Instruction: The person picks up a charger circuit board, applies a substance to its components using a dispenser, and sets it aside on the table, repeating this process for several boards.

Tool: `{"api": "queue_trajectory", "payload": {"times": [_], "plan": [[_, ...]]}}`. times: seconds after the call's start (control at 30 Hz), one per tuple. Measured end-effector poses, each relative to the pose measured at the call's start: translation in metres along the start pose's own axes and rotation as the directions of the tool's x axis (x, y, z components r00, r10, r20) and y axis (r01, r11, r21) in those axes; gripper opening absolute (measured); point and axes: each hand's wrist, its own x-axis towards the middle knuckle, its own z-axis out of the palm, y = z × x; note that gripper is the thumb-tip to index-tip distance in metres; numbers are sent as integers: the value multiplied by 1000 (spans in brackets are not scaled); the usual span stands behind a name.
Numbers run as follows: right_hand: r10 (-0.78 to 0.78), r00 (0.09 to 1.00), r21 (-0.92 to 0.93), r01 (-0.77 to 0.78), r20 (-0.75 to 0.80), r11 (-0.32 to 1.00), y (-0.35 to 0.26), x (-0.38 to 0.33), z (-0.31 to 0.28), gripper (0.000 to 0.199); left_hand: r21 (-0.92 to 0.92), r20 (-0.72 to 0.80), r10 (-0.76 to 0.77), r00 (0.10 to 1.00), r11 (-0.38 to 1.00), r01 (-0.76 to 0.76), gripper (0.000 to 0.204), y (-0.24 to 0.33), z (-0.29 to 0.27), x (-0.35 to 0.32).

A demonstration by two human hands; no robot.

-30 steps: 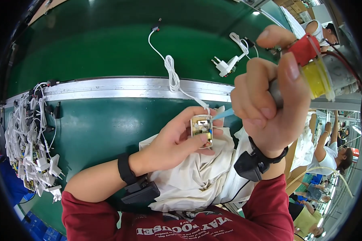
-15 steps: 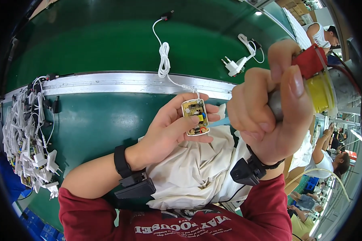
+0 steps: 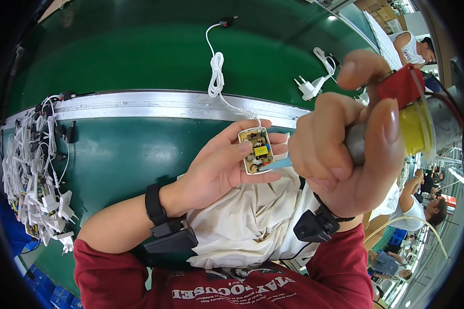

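My left hand (image 3: 211, 159) grips an opened power adapter (image 3: 255, 150), its circuit board facing up in a white half-shell. A yellow block and small parts show on the board. The adapter's white cord (image 3: 216, 77) runs away across the metal rail. My right hand (image 3: 340, 139) is wrapped round a thick grey cylindrical power tool (image 3: 417, 129) with yellow tape and a red block on its side. The index finger is raised near that block. From the fist a light-blue tip (image 3: 278, 164) reaches over the board's near right edge; whether it touches, I cannot tell.
A heap of white corded adapters (image 3: 41, 180) lies at the left. Another white plug adapter (image 3: 310, 88) lies on the green surface beyond the metal rail (image 3: 139, 105). White cloth (image 3: 247, 221) covers my lap. Co-workers are at the far right.
The blue tip has come in over the board's edge, and my right index finger has lifted. The held adapter and my left thumb shifted slightly. The cord and far plug moved right.
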Motion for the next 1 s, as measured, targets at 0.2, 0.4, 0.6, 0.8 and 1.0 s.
{"api": "queue_trajectory", "payload": {"times": [0.2,0.4,0.6,0.8,1.0], "plan": [[-31,999,1,30,24,1000,8,-3,2,31,-56,109,-21,994,998,27,41,0,-2,-3],[-32,998,-15,33,48,999,7,-3,0,34,-28,90,-23,996,999,26,41,1,-1,-2],[-4,997,-192,18,75,981,-2,-1,-3,43,-41,91,-33,995,998,36,41,1,0,-1],[-6,998,17,7,-70,1000,-5,-3,4,47,21,-8,-79,997,997,79,40,4,5,4],[19,997,76,-13,-76,997,-5,-3,4,44,938,98,226,969,305,-166,36,70,20,60]]}}
